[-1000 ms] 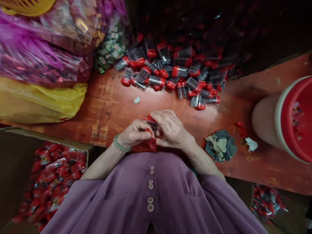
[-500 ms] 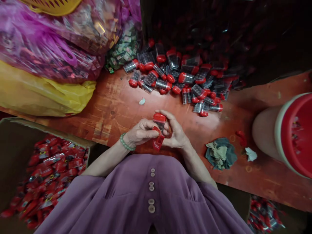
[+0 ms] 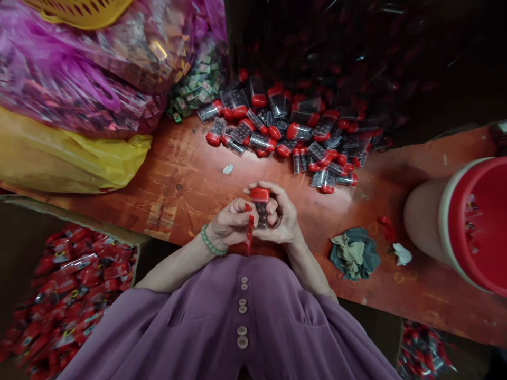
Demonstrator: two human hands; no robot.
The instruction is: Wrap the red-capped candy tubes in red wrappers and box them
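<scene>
My right hand point(image 3: 282, 215) is closed around a small clear container point(image 3: 260, 209) with a red cap, dark round pieces showing through its wall. It stands upright, cap away from me. Just left of it, my left hand point(image 3: 233, 221), with a green bead bracelet point(image 3: 212, 241) at the wrist, pinches a thin red wrapper point(image 3: 249, 232) that hangs edge-on. Beyond both hands lies a heap of similar red-capped containers point(image 3: 301, 132) on the reddish table point(image 3: 174, 169).
At left are full plastic bags point(image 3: 79, 95), a yellow basket point(image 3: 91, 13) and a carton of red packets point(image 3: 71, 295). A crumpled cloth point(image 3: 354, 253), a white scrap point(image 3: 402, 254) and a red-rimmed bucket point(image 3: 455, 221) stand at right. Another box below holds red-capped items point(image 3: 423, 348).
The red wrapper has moved left, off the container's front, and turned edge-on. More of the container shows now. My left hand has shifted slightly left and toward me.
</scene>
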